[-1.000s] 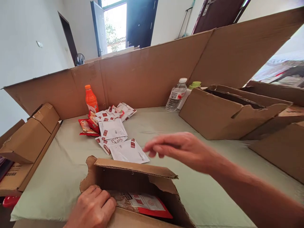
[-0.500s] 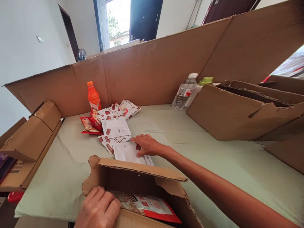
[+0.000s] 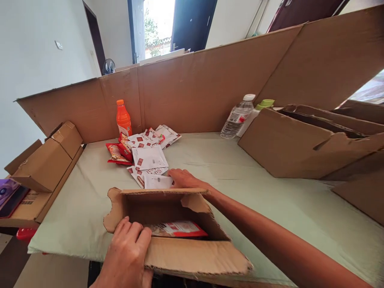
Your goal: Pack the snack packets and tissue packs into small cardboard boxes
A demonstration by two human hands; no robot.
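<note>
My left hand (image 3: 129,248) is closed on the near wall of an open cardboard box (image 3: 195,254), its fingers hooked over the edge. Inside the box lies a red-and-white food packet (image 3: 180,229). My right hand (image 3: 184,179) is behind the box, its fingers bent at the right side of a white packet (image 3: 157,182); the far flap hides the thumb and the packet's lower part. Beyond, several white packets with brown squares (image 3: 150,157) overlap in a loose pile. Red snack packets (image 3: 119,154) lie at its left.
An orange bottle (image 3: 123,120) stands behind the pile. Towards the right, a clear water bottle (image 3: 238,118) leans beside a large cardboard box (image 3: 288,148). Another box (image 3: 49,164) is at the left edge. A cardboard wall (image 3: 195,96) runs along the back of the cloth-covered table (image 3: 75,208).
The box has tipped, so its near flap shows more and its far flap covers more of the white packet and my right hand. My left hand keeps its hold. The view has shifted slightly.
</note>
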